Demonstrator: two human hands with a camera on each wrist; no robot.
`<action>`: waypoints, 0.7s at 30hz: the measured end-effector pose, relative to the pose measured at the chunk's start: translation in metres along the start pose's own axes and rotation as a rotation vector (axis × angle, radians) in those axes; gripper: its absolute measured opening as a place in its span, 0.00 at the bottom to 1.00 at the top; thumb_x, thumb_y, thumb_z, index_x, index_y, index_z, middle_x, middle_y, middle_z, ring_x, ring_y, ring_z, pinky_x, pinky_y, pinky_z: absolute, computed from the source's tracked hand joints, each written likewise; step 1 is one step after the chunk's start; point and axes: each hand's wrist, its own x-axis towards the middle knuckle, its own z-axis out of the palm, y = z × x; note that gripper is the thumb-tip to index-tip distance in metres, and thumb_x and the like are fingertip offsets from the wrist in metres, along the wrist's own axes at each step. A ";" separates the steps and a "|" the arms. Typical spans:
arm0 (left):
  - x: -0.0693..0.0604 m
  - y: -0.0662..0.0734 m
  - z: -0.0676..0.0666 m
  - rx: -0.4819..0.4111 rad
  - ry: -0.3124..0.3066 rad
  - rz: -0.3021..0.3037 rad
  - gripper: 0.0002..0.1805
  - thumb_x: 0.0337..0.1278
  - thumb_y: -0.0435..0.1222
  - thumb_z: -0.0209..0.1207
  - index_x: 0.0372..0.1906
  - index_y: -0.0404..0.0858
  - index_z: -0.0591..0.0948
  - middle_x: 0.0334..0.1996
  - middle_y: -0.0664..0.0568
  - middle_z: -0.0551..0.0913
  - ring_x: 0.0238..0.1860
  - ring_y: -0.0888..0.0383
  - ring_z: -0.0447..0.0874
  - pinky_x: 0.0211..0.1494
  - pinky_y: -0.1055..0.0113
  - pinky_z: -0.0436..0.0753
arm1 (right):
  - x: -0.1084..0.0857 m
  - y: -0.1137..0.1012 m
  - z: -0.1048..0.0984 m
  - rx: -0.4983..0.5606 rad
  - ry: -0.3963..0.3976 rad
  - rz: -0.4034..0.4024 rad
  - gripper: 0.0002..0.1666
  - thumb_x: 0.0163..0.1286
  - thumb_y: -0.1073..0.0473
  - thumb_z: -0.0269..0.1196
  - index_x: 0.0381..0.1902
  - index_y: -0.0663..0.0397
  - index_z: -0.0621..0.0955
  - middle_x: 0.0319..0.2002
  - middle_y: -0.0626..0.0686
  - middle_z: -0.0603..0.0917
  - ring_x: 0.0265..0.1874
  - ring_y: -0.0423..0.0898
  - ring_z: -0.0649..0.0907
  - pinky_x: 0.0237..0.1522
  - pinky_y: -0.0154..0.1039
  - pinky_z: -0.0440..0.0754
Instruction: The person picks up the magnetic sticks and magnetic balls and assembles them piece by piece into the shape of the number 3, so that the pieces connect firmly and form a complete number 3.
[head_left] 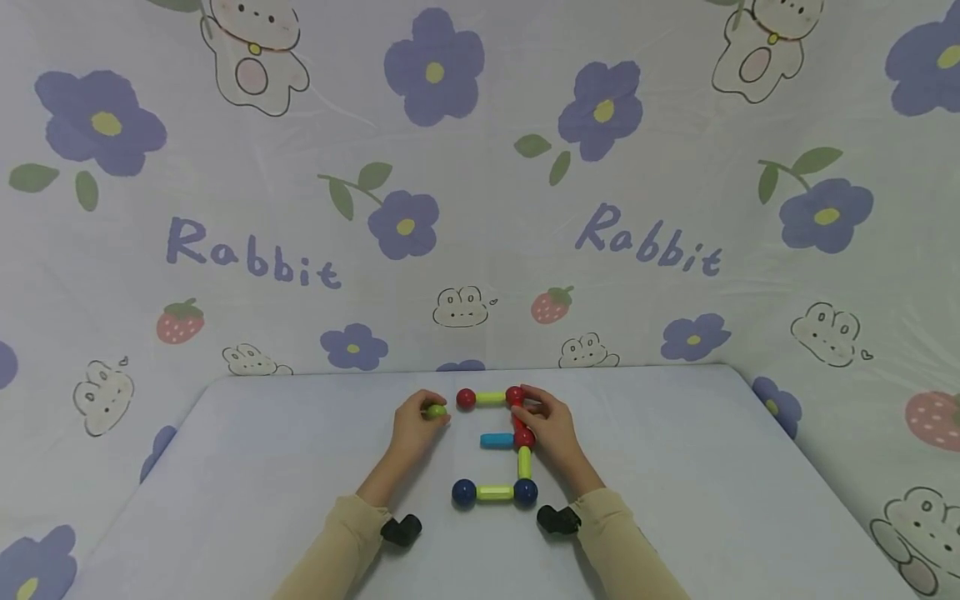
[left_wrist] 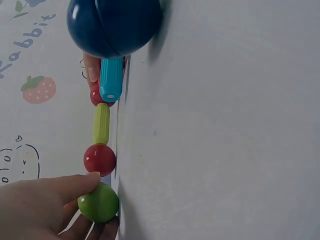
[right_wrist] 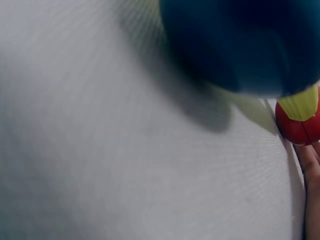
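Observation:
My left hand (head_left: 416, 427) pinches a green ball (head_left: 437, 412) between thumb and fingers, just left of a red ball (head_left: 466, 399); a gap separates the two balls. From that red ball a yellow-green rod (head_left: 491, 399) runs to another red ball (head_left: 513, 394) at the upper right corner. My right hand (head_left: 555, 425) grips this corner ball, thumb and index finger about it, beside a red rod (head_left: 518, 421). Below, a third red ball (head_left: 524, 439) joins a light blue rod (head_left: 497, 441) pointing left. The right wrist view mostly hides the right fingers.
Further down, a yellow-green rod (head_left: 525, 463) leads to a dark blue ball (head_left: 526, 492), and another rod (head_left: 494, 493) links it to a second dark blue ball (head_left: 463, 492). All lie on a white table (head_left: 240, 483). A patterned cloth (head_left: 487, 208) hangs behind.

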 end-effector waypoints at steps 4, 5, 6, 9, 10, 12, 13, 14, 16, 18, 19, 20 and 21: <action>-0.005 0.003 -0.002 0.002 -0.047 0.018 0.14 0.51 0.28 0.67 0.46 0.37 0.84 0.46 0.44 0.85 0.51 0.49 0.80 0.57 0.55 0.80 | 0.000 0.002 0.000 0.001 0.003 -0.005 0.29 0.65 0.54 0.67 0.64 0.46 0.76 0.61 0.53 0.79 0.49 0.47 0.82 0.48 0.35 0.83; -0.006 0.003 -0.002 0.008 -0.058 0.024 0.14 0.51 0.28 0.67 0.46 0.38 0.85 0.46 0.44 0.84 0.51 0.49 0.80 0.57 0.56 0.80 | 0.000 0.002 0.001 0.003 0.003 -0.005 0.29 0.65 0.54 0.67 0.64 0.46 0.76 0.61 0.53 0.79 0.49 0.47 0.82 0.48 0.35 0.83; -0.007 0.004 -0.002 0.013 -0.068 0.029 0.14 0.52 0.28 0.66 0.45 0.38 0.85 0.46 0.44 0.84 0.50 0.50 0.80 0.56 0.57 0.80 | 0.000 0.002 0.001 0.004 0.003 -0.006 0.29 0.65 0.54 0.67 0.64 0.46 0.76 0.61 0.53 0.79 0.49 0.46 0.82 0.48 0.35 0.83; -0.011 0.006 0.000 0.012 -0.093 0.037 0.12 0.52 0.29 0.67 0.43 0.39 0.86 0.46 0.45 0.84 0.49 0.51 0.79 0.53 0.60 0.79 | 0.001 0.003 0.001 0.001 0.000 -0.009 0.29 0.65 0.55 0.67 0.64 0.46 0.76 0.61 0.54 0.79 0.50 0.47 0.82 0.49 0.37 0.84; -0.012 0.007 0.000 0.007 -0.102 0.043 0.11 0.52 0.30 0.67 0.43 0.39 0.86 0.46 0.46 0.84 0.49 0.52 0.79 0.53 0.60 0.80 | 0.001 0.003 0.001 0.002 -0.001 -0.007 0.29 0.65 0.54 0.67 0.64 0.46 0.76 0.61 0.54 0.79 0.50 0.47 0.82 0.49 0.37 0.84; -0.013 0.009 0.001 -0.014 -0.121 0.061 0.11 0.52 0.30 0.67 0.42 0.38 0.86 0.46 0.45 0.84 0.49 0.52 0.80 0.53 0.60 0.80 | 0.001 0.003 0.001 0.005 -0.003 -0.005 0.29 0.65 0.54 0.67 0.64 0.46 0.76 0.61 0.53 0.79 0.50 0.47 0.81 0.50 0.39 0.83; -0.014 0.009 0.002 -0.023 -0.132 0.071 0.11 0.52 0.30 0.67 0.42 0.38 0.86 0.46 0.46 0.84 0.49 0.52 0.80 0.53 0.60 0.81 | 0.001 0.003 0.001 0.004 -0.004 -0.003 0.29 0.65 0.54 0.67 0.64 0.46 0.76 0.61 0.53 0.79 0.50 0.47 0.81 0.51 0.39 0.83; -0.015 0.009 0.003 -0.032 -0.146 0.075 0.11 0.52 0.30 0.67 0.42 0.39 0.86 0.46 0.46 0.84 0.49 0.53 0.80 0.53 0.60 0.81 | 0.001 0.002 0.001 0.005 -0.005 0.000 0.29 0.65 0.54 0.67 0.64 0.46 0.75 0.61 0.53 0.79 0.50 0.47 0.81 0.51 0.39 0.83; -0.017 0.010 0.004 -0.050 -0.178 0.084 0.10 0.53 0.31 0.67 0.42 0.39 0.85 0.46 0.47 0.84 0.49 0.54 0.80 0.54 0.60 0.81 | 0.001 0.002 0.000 0.012 -0.006 0.008 0.29 0.65 0.54 0.67 0.64 0.45 0.76 0.62 0.52 0.79 0.50 0.47 0.81 0.52 0.40 0.83; -0.018 0.011 0.005 -0.056 -0.210 0.094 0.10 0.53 0.31 0.67 0.42 0.40 0.85 0.46 0.47 0.84 0.49 0.54 0.80 0.55 0.59 0.82 | 0.001 0.002 0.000 0.010 -0.009 0.010 0.29 0.66 0.54 0.66 0.64 0.45 0.76 0.62 0.52 0.79 0.51 0.47 0.81 0.52 0.40 0.83; -0.019 0.012 0.006 -0.057 -0.227 0.097 0.11 0.53 0.31 0.67 0.43 0.40 0.84 0.46 0.48 0.84 0.48 0.54 0.80 0.55 0.59 0.82 | 0.001 0.002 0.000 0.010 -0.011 0.012 0.29 0.66 0.54 0.66 0.64 0.45 0.75 0.62 0.52 0.79 0.51 0.47 0.81 0.52 0.40 0.83; -0.020 0.013 0.006 -0.053 -0.244 0.096 0.11 0.53 0.32 0.67 0.43 0.41 0.84 0.46 0.48 0.83 0.48 0.55 0.80 0.56 0.59 0.82 | 0.001 0.002 0.000 0.012 -0.012 0.011 0.29 0.66 0.54 0.66 0.64 0.45 0.75 0.62 0.52 0.79 0.51 0.47 0.81 0.53 0.41 0.83; -0.020 0.013 0.007 -0.049 -0.256 0.101 0.11 0.53 0.32 0.68 0.43 0.41 0.84 0.46 0.48 0.83 0.48 0.55 0.80 0.56 0.59 0.82 | 0.001 0.002 0.000 0.013 -0.013 0.012 0.29 0.66 0.54 0.66 0.64 0.45 0.75 0.62 0.53 0.79 0.51 0.47 0.81 0.53 0.41 0.83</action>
